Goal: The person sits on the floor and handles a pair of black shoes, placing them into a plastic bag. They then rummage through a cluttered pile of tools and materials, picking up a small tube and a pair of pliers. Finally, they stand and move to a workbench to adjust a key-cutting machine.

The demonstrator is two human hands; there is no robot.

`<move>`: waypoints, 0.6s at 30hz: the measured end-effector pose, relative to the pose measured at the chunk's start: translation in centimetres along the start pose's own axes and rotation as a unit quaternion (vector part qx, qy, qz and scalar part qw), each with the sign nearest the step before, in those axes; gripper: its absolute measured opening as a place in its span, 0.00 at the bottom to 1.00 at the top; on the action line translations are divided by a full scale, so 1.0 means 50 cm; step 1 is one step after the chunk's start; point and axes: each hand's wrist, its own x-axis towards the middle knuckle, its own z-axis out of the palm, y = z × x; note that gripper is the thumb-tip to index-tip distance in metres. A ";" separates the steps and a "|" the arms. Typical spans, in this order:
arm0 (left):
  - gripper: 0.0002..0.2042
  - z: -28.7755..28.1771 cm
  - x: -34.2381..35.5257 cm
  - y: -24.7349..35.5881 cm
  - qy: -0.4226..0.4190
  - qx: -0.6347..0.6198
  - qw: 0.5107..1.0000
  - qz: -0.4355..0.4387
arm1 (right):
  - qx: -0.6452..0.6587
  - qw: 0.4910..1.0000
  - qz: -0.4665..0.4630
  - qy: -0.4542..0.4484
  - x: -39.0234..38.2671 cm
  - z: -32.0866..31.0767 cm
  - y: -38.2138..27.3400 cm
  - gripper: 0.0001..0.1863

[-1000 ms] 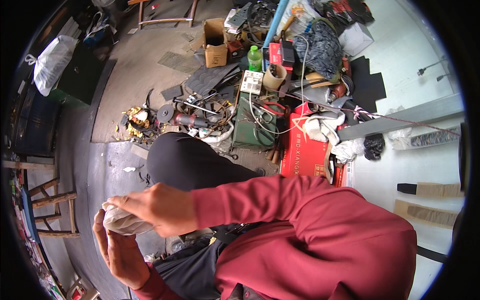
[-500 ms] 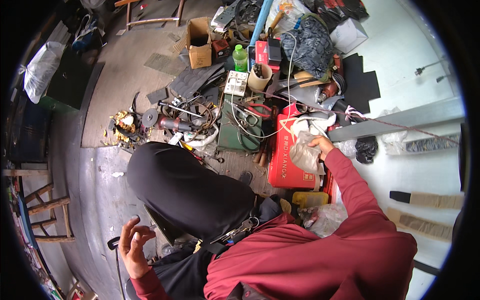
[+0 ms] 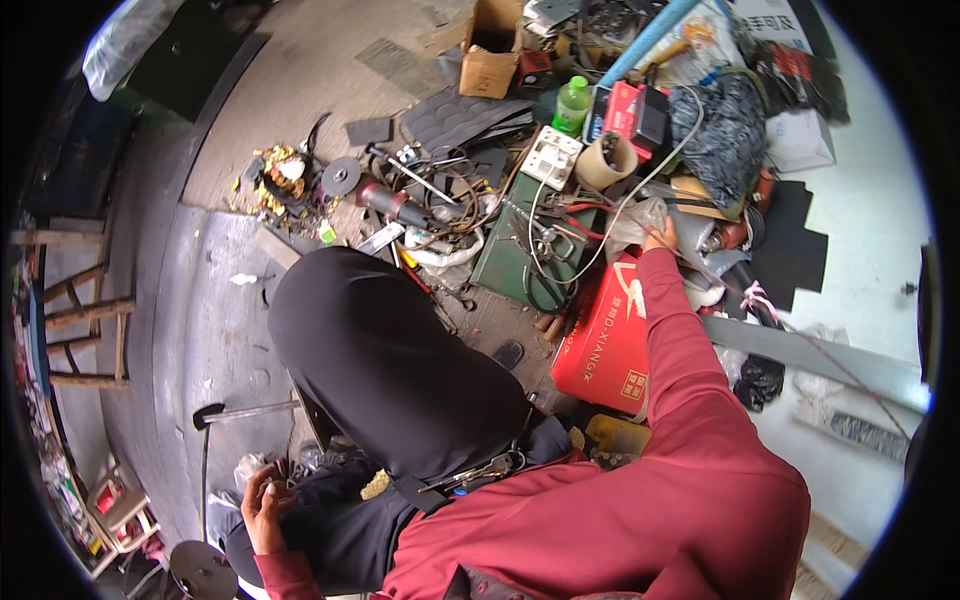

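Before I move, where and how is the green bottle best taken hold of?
I'd grip the green bottle round its upper body, below the cap, from above and the left: it stands upright, boxes crowd its right, the white socket block sits in front. The right hand is nearer.

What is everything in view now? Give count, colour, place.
Red box: 1, red, right of centre
Crumpled cloth or bag: 1, pale, by red box
Case: 1, green, centre
Power strip: 1, white, on case
Bottle: 1, green, beyond power strip
Cup: 1, beige, beside power strip
Angle grinder: 1, dark red, left of case
Carton: 1, brown, top
Pole: 1, blue, upper right
Container: 1, yellow, below red box
Loose tools: uncountable, mixed, around case
Trousers: 1 pair, black, centre
Right hand: 1, red-sleeved, holding cloth or bag
Left hand: 1, red-sleeved, lower left
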 end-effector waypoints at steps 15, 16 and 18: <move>0.15 0.044 -0.031 -0.008 -0.003 0.201 0.980 0.005 | -0.412 0.820 -0.344 -0.200 -0.106 -0.061 -0.158 0.40; 0.15 0.046 -0.030 -0.004 -0.002 0.203 0.979 0.001 | -0.368 0.830 -0.357 -0.220 -0.106 -0.070 -0.156 0.35; 0.16 0.047 -0.029 0.007 -0.005 0.194 0.981 -0.013 | -0.348 0.847 -0.295 -0.271 -0.101 -0.066 -0.133 0.31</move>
